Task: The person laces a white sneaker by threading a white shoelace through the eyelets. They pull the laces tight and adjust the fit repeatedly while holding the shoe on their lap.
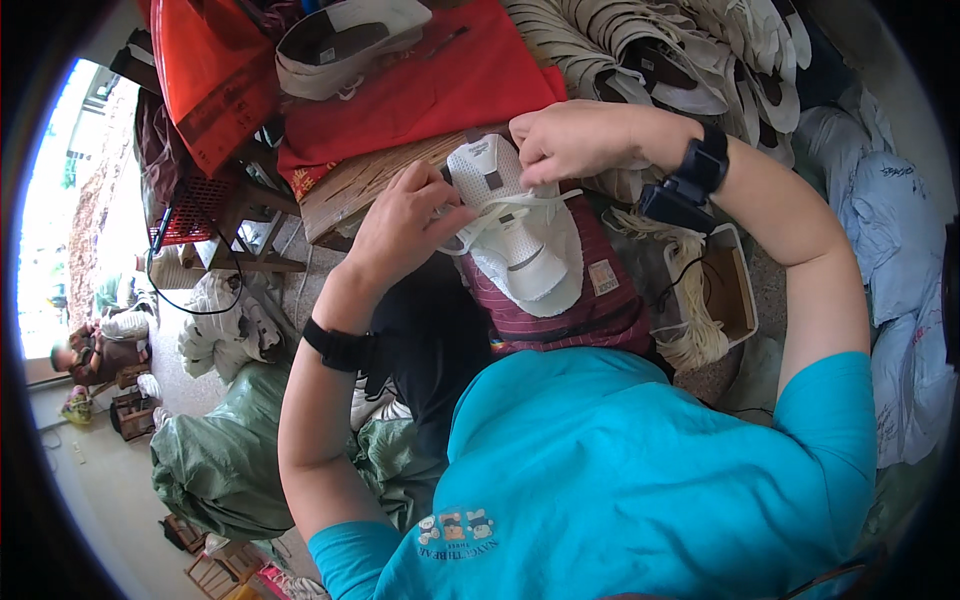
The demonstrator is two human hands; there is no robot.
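A white perforated shoe upper (525,258) lies across my lap on a dark red striped cloth (625,315), its tongue (483,165) pointing away from me. A pale shoelace (548,200) crosses its middle. My left hand (405,215) is at the upper's left edge, thumb and fingers closed on the lace. At the right edge of the tongue, my right hand (570,145) is curled in a pinch, seemingly on the lace too; its fingertips partly hide what they hold.
Ahead stands a wooden bench (355,195) under a red cloth (420,85), with another shoe upper (345,50) on it. Stacked uppers (650,50) fill the far right. Laces (695,320) hang over a white box (738,280). Green sacks (225,450) lie left, pale sacks (890,240) right.
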